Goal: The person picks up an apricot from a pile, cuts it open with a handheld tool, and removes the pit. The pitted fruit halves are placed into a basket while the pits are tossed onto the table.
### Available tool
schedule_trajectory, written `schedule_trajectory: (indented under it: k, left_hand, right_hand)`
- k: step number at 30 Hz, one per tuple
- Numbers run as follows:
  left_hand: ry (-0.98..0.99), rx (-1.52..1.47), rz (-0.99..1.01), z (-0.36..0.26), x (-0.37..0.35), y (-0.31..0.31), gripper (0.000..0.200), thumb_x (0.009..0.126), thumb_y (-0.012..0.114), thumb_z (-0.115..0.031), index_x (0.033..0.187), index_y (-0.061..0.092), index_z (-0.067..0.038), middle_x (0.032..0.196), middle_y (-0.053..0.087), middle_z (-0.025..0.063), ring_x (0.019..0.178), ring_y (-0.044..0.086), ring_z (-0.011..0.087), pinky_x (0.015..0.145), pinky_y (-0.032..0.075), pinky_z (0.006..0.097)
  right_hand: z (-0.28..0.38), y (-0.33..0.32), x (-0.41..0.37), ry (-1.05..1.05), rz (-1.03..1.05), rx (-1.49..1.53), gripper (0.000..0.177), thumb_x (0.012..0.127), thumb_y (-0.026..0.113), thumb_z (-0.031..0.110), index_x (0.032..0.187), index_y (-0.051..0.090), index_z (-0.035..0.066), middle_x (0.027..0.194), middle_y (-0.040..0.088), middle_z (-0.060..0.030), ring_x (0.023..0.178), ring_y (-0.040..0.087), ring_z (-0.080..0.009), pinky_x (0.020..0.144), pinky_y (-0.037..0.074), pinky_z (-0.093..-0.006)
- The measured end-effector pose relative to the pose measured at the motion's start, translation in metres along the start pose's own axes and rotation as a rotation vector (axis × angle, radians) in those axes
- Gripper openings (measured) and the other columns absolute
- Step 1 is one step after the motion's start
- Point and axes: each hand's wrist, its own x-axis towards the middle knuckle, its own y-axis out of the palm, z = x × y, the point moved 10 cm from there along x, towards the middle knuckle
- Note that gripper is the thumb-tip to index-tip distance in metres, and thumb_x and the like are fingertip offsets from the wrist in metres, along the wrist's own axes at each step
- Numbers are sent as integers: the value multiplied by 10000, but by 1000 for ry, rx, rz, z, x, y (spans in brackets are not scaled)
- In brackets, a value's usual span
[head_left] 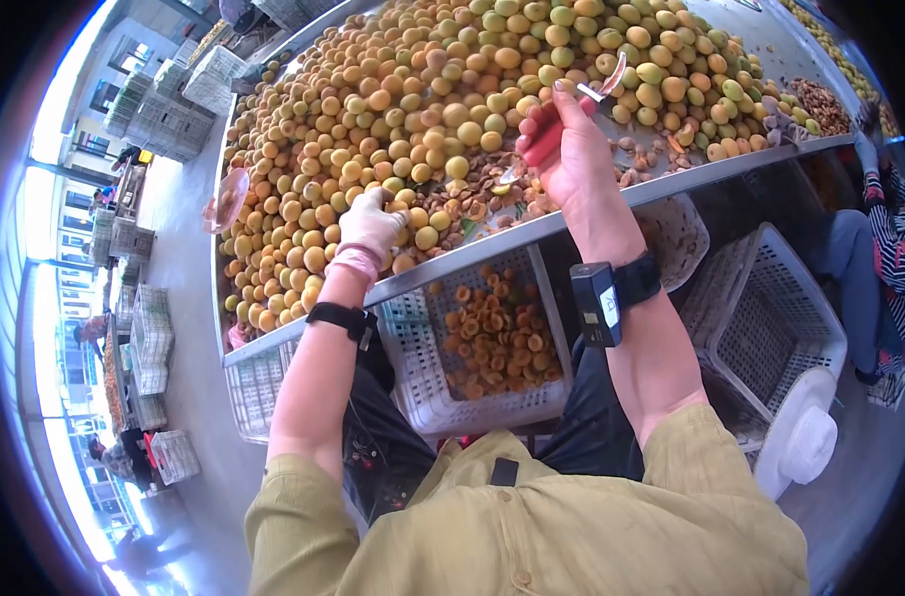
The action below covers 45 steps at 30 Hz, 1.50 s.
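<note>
My left hand (370,221), in a pale glove with a pink cuff, rests with curled fingers on the yellow-orange fruit (303,214) near the table's front edge; what it may grip is hidden. Farther right, my right hand (564,139) is raised over the pile, palm turned up, with red covering on its fingers. Its fingers are bent around a small tool with a white part and a curved blade (612,75), which points up and right. Between the hands, brown pits and scraps (482,189) lie on the metal table (502,238).
Below the table edge, a white crate (423,382) in front of my lap holds halved fruit (497,338). An empty crate (770,308) and a white hat (802,432) are at the right, near a person's legs (850,268). Stacked crates (169,109) and other people are at the left.
</note>
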Motion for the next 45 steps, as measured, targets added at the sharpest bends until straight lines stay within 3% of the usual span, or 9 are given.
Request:
schedule_trajectory:
  k: [5, 9, 11, 17, 22, 28, 33, 39, 45]
  left_hand:
    - [141, -115, -21, -24, -5, -1, 345, 782, 715, -192, 1056, 586, -26, 957, 646, 126, 866, 630, 219, 803, 500, 308]
    - [132, -994, 195, -51, -13, 2, 548, 825, 712, -174, 1294, 481, -7, 1072, 579, 39, 876, 546, 95, 755, 457, 241]
    - [86, -1258, 295, -67, -18, 8, 488, 835, 697, -151, 1254, 488, -14, 1071, 575, 49, 905, 559, 123, 799, 453, 250]
    - [97, -1621, 371, -88, -11, 12, 423, 862, 670, -153, 1222, 485, -27, 1100, 552, 42, 992, 550, 158, 805, 445, 251]
    - [93, -1627, 422, -83, -3, 7, 462, 884, 660, -237, 1252, 485, -18, 1092, 554, 44, 977, 560, 149, 781, 462, 258]
    - [158, -1517, 389, -84, 2, -8, 530, 867, 679, -314, 1233, 490, 20, 1071, 582, 73, 975, 588, 167, 893, 476, 312]
    - [186, -1464, 340, -76, 0, -6, 541, 865, 684, -304, 1235, 481, 36, 1080, 579, 71, 987, 584, 170, 911, 469, 330]
    - [147, -1306, 214, -74, -7, -29, 343, 839, 652, -66, 1165, 579, 14, 1053, 607, 48, 960, 574, 113, 874, 465, 250]
    - [157, -1389, 221, -74, -7, -28, 368, 829, 661, -45, 1182, 575, 13, 1075, 613, 54, 963, 582, 111, 869, 474, 245]
  right_hand:
    - [4, -3, -6, -3, 2, -85, 218, 924, 610, 270, 816, 539, 94, 689, 587, -43, 581, 579, -164, 503, 467, -297]
    - [-2, 9, -12, 37, 109, -274, 273, 908, 633, 333, 825, 498, 110, 604, 465, 15, 470, 439, -80, 405, 363, -212]
    - [-5, 21, -25, 3, 168, -506, 350, 880, 651, 415, 894, 488, 106, 610, 427, 41, 496, 420, -33, 391, 311, -165]
    - [-26, 23, -30, -241, 336, -1305, 429, 917, 576, 457, 872, 505, 37, 625, 495, -58, 554, 471, -179, 557, 411, -324]
    - [-43, 11, -29, -171, 347, -1513, 456, 922, 551, 469, 830, 496, 26, 590, 504, -99, 562, 487, -253, 557, 416, -356]
    - [-58, 12, -28, -100, 396, -1415, 450, 921, 570, 456, 816, 488, 26, 584, 455, -43, 566, 420, -141, 535, 390, -299]
    - [-62, 14, -30, -73, 392, -1423, 419, 935, 562, 426, 835, 510, 22, 580, 457, -39, 562, 421, -138, 536, 390, -298]
    - [-59, 22, -34, -95, 397, -1507, 414, 932, 568, 413, 834, 524, 13, 588, 506, -88, 555, 476, -193, 546, 411, -327]
    - [-61, 26, -35, -114, 409, -1530, 432, 927, 561, 435, 824, 533, 16, 590, 537, -113, 561, 537, -253, 551, 430, -353]
